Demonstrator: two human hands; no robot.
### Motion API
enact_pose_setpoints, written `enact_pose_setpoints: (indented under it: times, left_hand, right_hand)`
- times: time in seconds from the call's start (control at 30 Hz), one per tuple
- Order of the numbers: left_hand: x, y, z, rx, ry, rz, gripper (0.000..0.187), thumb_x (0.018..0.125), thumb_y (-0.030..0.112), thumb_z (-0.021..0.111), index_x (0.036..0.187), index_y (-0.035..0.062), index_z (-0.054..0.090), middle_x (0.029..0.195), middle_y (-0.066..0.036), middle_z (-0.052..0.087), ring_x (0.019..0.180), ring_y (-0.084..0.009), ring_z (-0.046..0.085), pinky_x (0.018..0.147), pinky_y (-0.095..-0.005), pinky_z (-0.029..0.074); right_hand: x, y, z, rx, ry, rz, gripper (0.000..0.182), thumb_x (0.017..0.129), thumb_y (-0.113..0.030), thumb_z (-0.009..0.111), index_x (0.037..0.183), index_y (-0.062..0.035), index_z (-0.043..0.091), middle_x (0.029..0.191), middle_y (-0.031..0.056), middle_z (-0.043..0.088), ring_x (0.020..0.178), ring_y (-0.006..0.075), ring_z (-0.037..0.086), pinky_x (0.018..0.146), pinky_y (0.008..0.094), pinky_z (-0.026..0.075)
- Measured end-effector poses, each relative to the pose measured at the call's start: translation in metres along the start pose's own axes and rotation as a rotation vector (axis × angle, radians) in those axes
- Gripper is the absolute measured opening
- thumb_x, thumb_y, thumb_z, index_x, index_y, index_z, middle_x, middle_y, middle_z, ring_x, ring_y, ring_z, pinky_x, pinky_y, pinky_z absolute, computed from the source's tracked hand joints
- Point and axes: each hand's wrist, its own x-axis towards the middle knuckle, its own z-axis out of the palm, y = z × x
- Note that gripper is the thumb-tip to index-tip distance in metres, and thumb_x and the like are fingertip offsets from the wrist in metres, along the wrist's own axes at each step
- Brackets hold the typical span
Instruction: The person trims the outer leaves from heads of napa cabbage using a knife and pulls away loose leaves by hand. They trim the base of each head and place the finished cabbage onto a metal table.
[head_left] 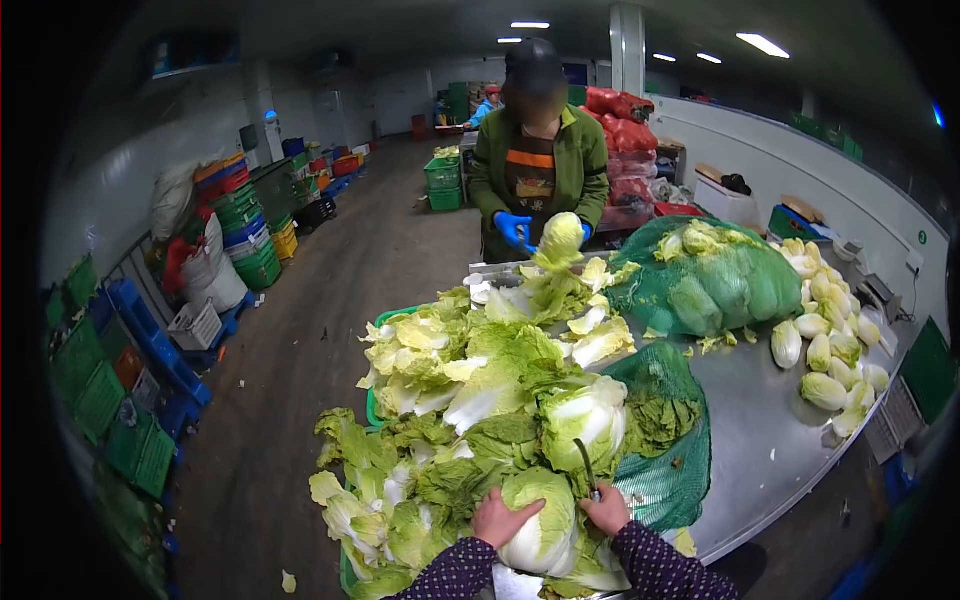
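Observation:
My left hand rests on the upper left side of a napa cabbage at the near edge of the metal table, thumb spread over it. To the right of that cabbage, my right hand is closed round the handle of a curved knife, its blade pointing up and away. Just beyond, another cabbage lies beside a green mesh bag. Loose outer leaves are heaped to the left, partly over a green crate.
Across the table a co-worker in blue gloves is at a cabbage. A full green mesh bag and a pile of trimmed cabbages lie on the right. Stacked crates line the left wall. Red sacks stand behind.

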Motion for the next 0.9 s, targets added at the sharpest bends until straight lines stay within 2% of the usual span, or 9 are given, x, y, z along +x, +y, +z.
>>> enact_pose_setpoints:
  times: [0.07, 0.13, 0.23, 0.37, 0.5, 0.63, 0.73, 0.83, 0.9]
  left_hand:
    - [0.004, -0.005, 0.007, -0.072, -0.012, -0.024, 0.095, 0.065, 0.073, 0.062, 0.114, -0.0075, 0.050, 0.100, -0.027, 0.061, 0.090, -0.0396, 0.062, 0.081, -0.0461, 0.048]
    - [-0.010, 0.006, 0.013, -0.033, 0.145, 0.064, 0.075, 0.071, 0.060, 0.066, 0.107, -0.0044, 0.054, 0.093, -0.024, 0.063, 0.083, -0.0396, 0.063, 0.075, -0.0458, 0.050]
    - [-0.034, 0.032, -0.015, -0.216, 0.606, 0.415, 0.030, 0.076, 0.024, 0.071, 0.089, 0.0014, 0.057, 0.078, -0.016, 0.063, 0.066, -0.0336, 0.063, 0.057, -0.0385, 0.050]
    - [-0.036, 0.011, 0.004, -0.536, 0.537, 0.390, 0.020, 0.081, 0.012, 0.065, 0.095, -0.0002, 0.056, 0.080, -0.016, 0.062, 0.067, -0.0333, 0.062, 0.061, -0.0388, 0.050]
    - [-0.046, 0.021, -0.011, -0.435, 0.503, 0.451, 0.051, 0.073, 0.021, 0.074, 0.114, -0.0006, 0.051, 0.100, -0.020, 0.059, 0.090, -0.0358, 0.059, 0.079, -0.0420, 0.048]
    - [-0.038, 0.030, -0.012, -0.329, 0.278, 0.367, 0.069, 0.074, 0.034, 0.071, 0.127, 0.0011, 0.044, 0.117, -0.019, 0.055, 0.102, -0.0346, 0.056, 0.087, -0.0437, 0.046]
    - [-0.031, 0.013, 0.010, -0.190, 0.338, 0.386, 0.055, 0.084, 0.028, 0.064, 0.129, 0.0020, 0.046, 0.118, -0.022, 0.054, 0.104, -0.0399, 0.052, 0.088, -0.0478, 0.043]
    - [-0.036, 0.010, 0.025, -0.125, 0.407, 0.427, 0.050, 0.082, 0.023, 0.065, 0.122, -0.0028, 0.049, 0.112, -0.028, 0.054, 0.100, -0.0428, 0.053, 0.084, -0.0491, 0.044]
    - [-0.022, -0.022, 0.035, -0.067, 0.405, 0.475, 0.048, 0.084, 0.022, 0.064, 0.123, -0.0023, 0.049, 0.113, -0.029, 0.054, 0.102, -0.0425, 0.052, 0.086, -0.0487, 0.043]
  right_hand:
    - [0.003, -0.012, 0.006, 0.049, 0.094, -0.039, 0.037, 0.076, -0.024, 0.071, 0.098, 0.0048, 0.064, 0.077, 0.0080, 0.065, 0.067, 0.0147, 0.059, 0.063, 0.0291, 0.048]
    - [-0.008, -0.047, -0.002, 0.403, -0.036, 0.202, 0.039, 0.078, -0.026, 0.072, 0.100, 0.0055, 0.063, 0.082, 0.0082, 0.066, 0.073, 0.0149, 0.061, 0.066, 0.0277, 0.049]
    - [-0.012, -0.062, -0.014, 0.290, 0.095, -0.060, 0.040, 0.074, -0.028, 0.076, 0.098, 0.0011, 0.062, 0.078, 0.0086, 0.065, 0.068, 0.0129, 0.058, 0.064, 0.0275, 0.048]
    - [-0.047, -0.093, -0.041, 0.189, 0.195, -0.223, 0.030, 0.074, -0.016, 0.072, 0.099, -0.0035, 0.059, 0.068, -0.0018, 0.056, 0.054, 0.0049, 0.043, 0.049, 0.0223, 0.037]
    - [-0.048, -0.073, -0.029, 0.461, 0.227, -0.190, 0.030, 0.072, -0.008, 0.066, 0.101, -0.0056, 0.059, 0.066, -0.0038, 0.053, 0.051, 0.0039, 0.038, 0.046, 0.0222, 0.032]
    - [-0.043, -0.059, -0.039, 0.192, 0.293, -0.181, 0.033, 0.079, -0.020, 0.066, 0.106, -0.0036, 0.058, 0.069, 0.0019, 0.056, 0.053, 0.0087, 0.046, 0.049, 0.0251, 0.038]
    - [-0.038, -0.052, -0.036, 0.109, 0.409, -0.343, 0.057, 0.079, -0.050, 0.066, 0.109, -0.0012, 0.058, 0.076, 0.0130, 0.062, 0.064, 0.0206, 0.056, 0.060, 0.0334, 0.046]
    - [-0.047, -0.061, -0.026, -0.097, 0.499, -0.414, 0.054, 0.081, -0.045, 0.066, 0.111, -0.0015, 0.057, 0.080, 0.0149, 0.064, 0.073, 0.0217, 0.061, 0.068, 0.0331, 0.049]
    - [-0.039, -0.041, -0.033, 0.254, 0.259, -0.216, 0.049, 0.083, -0.042, 0.065, 0.112, -0.0033, 0.057, 0.084, 0.0144, 0.065, 0.077, 0.0220, 0.064, 0.071, 0.0327, 0.051]
